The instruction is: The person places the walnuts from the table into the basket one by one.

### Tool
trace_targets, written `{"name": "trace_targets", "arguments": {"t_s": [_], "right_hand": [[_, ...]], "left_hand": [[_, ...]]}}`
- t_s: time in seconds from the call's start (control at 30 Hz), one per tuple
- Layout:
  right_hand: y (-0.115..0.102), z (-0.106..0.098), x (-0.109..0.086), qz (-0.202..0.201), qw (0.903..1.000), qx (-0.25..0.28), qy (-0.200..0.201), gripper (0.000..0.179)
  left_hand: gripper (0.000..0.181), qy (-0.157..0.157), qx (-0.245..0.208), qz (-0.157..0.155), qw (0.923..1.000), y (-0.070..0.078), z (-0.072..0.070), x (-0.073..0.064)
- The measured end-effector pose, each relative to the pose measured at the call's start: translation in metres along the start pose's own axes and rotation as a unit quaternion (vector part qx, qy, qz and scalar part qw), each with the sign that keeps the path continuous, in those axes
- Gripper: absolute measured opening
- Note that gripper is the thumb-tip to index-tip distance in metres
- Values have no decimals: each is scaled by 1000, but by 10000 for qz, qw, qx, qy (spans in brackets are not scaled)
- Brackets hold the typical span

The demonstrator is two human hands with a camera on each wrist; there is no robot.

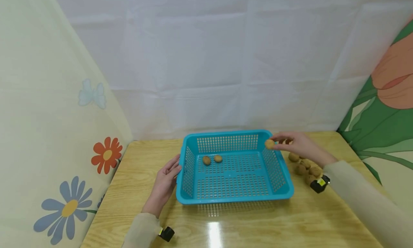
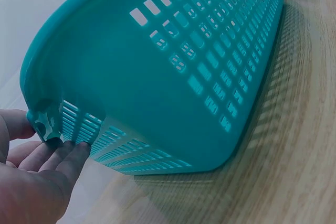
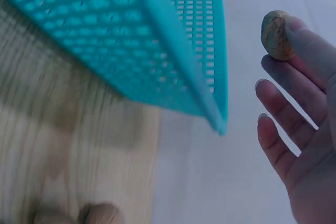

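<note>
A blue plastic basket (image 1: 232,199) with lattice walls stands on the wooden table, and two walnuts (image 1: 206,160) lie inside it toward the left. At its left end my left hand (image 1: 166,179) holds the rim, the thumb at the edge and the fingers (image 2: 73,161) beneath it against the outer wall. Above the right end, my right hand (image 1: 295,144) pinches another walnut (image 3: 278,35) between thumb and index finger, while the other fingers are spread apart. Several more walnuts (image 1: 304,165) lie in a pile on the table, right of the basket and below the right forearm.
The wooden table (image 1: 129,205) extends around the basket. A white cloth (image 1: 200,61) hangs behind it, with flower-printed panels (image 1: 397,129) at both sides. A small black device (image 1: 319,184) is strapped to each wrist.
</note>
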State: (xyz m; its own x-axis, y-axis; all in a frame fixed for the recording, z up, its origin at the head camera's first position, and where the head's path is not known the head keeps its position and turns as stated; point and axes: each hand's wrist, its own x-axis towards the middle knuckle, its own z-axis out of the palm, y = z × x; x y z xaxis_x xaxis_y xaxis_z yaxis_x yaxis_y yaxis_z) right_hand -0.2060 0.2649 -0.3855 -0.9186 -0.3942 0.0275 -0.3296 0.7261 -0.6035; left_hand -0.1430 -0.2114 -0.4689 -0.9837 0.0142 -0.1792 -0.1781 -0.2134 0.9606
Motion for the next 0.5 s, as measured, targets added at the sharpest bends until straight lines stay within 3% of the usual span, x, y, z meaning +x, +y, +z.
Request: {"name": "trace_targets", "arguments": {"t_s": [0.23, 0.5], "right_hand": [[-22, 19, 36, -669, 9970, 328, -202, 37], [-42, 49, 69, -680, 9927, 826, -555, 41]], "left_hand": [[52, 3, 8, 47, 10000, -1, -1, -1], [52, 21, 2, 27, 10000, -1, 0, -1]]}}
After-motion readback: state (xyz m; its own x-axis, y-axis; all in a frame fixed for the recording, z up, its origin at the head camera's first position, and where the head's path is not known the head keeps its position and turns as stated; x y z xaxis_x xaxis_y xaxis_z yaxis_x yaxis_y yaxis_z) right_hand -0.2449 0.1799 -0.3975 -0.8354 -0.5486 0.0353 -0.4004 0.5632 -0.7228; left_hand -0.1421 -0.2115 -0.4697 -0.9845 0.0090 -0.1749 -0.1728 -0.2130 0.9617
